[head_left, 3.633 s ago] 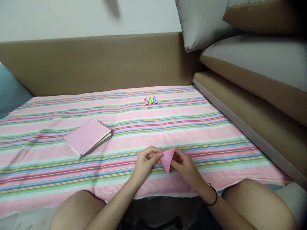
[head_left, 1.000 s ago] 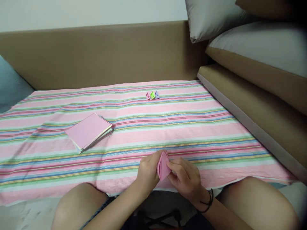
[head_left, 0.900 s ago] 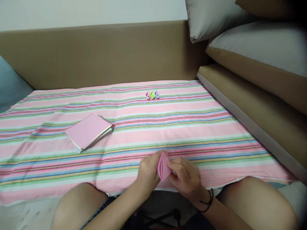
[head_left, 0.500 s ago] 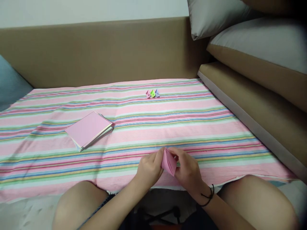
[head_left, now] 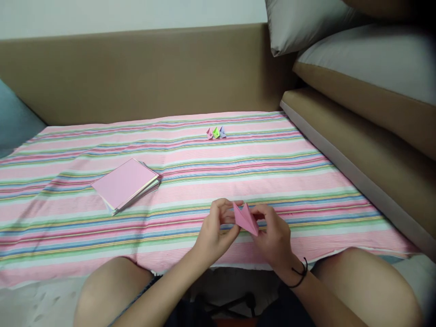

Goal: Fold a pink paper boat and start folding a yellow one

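A folded pink paper piece [head_left: 245,219] is held just above the striped cloth [head_left: 272,172] near its front edge. My left hand [head_left: 216,231] pinches its left side between thumb and fingers. My right hand [head_left: 274,234], with a black band on the wrist, grips its right side. The paper points down to the right and shows an open fold along its top.
A stack of square coloured papers [head_left: 125,184] with a pink sheet on top lies to the left. Three small folded figures [head_left: 215,132], pink, green and purple, stand in a row at the back. Brown cushions [head_left: 357,136] rise along the right. My knees sit below the cloth's edge.
Both hands have lifted the pink piece slightly away from me and turned it. It was upright and narrow a second ago; now it lies tilted with its fold spread.
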### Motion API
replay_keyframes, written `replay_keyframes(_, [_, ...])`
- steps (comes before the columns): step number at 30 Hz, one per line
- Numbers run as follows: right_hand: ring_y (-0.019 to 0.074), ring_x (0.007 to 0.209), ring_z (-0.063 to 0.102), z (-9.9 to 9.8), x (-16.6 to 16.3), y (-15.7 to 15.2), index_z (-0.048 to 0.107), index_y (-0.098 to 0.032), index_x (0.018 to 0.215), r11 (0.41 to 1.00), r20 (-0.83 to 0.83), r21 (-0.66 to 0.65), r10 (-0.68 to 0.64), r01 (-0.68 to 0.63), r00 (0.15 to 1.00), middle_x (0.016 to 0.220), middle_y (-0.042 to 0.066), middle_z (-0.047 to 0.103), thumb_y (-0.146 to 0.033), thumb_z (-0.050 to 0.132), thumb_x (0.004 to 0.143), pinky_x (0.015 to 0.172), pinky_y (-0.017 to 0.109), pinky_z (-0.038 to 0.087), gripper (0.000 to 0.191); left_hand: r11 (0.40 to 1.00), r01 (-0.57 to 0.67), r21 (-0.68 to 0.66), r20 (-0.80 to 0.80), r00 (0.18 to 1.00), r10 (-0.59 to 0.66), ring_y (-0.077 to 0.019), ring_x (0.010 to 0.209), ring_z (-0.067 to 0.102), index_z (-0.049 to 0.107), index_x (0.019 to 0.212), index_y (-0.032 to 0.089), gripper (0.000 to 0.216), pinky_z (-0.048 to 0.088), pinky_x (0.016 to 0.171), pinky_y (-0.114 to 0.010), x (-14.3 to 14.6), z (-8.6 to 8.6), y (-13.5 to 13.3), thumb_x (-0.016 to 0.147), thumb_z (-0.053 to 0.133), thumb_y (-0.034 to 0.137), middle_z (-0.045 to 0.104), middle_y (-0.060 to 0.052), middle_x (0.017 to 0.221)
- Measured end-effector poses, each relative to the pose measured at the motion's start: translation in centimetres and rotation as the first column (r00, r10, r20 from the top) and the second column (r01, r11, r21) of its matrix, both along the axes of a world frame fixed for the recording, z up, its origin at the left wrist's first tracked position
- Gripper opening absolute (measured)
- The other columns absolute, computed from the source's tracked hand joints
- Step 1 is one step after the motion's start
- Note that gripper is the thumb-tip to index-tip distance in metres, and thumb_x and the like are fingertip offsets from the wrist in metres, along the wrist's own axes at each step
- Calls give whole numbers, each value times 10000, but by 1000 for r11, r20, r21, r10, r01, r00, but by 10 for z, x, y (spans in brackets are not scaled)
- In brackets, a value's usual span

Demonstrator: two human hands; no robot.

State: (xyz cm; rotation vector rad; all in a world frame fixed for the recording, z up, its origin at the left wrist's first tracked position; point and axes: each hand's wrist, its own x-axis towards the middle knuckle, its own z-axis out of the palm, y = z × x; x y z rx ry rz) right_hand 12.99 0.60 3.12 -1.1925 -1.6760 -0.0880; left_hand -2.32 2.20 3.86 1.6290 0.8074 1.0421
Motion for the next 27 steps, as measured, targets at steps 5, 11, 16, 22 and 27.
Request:
replay_keyframes(5, [146,642,619,-2,6,1,499,-233,907,1000,66,11,2,-2,998,728,1,630,-101,531,822,565,237,489,160,937,201,-285,280,953,-119,-187,1005,625,374,968,216,544,520,839,-303,1,4,5,650,812,266,532,-118,1277])
replay_keyframes(11, [157,762,630,-10,4,1,510,-213,980,996,172,44,70,-79,983,836,41,658,-65,531,836,672,253,517,207,817,217,-534,321,946,-41,-131,843,645,502,1025,151,455,501,767,-234,3,6,8,683,788,240,671,-59,946])
replay_keyframes(16, [173,840,652,-6,3,5,540,-226,1013,958,-67,-207,190,-200,979,922,42,663,-112,533,823,709,286,551,221,800,116,-589,239,970,36,-162,789,665,601,951,113,439,513,737,-254,0,7,12,600,829,248,705,-54,847])
replay_keyframes(22, [173,945,673,-2,9,11,513,-229,1139,670,-655,-424,238,-609,717,1100,76,668,-162,468,865,772,321,581,285,817,-88,-570,69,986,154,-137,637,648,647,811,113,387,488,637,-220,-7,-3,22,538,849,297,703,-15,701])
replay_keyframes(27, [192,849,694,-3,10,13,632,-188,1033,584,-742,-483,124,-653,659,978,82,716,-339,640,813,712,315,596,266,847,-58,-529,36,995,91,-159,658,659,659,792,128,370,502,639,-234,-6,-3,20,535,849,315,706,-17,703])
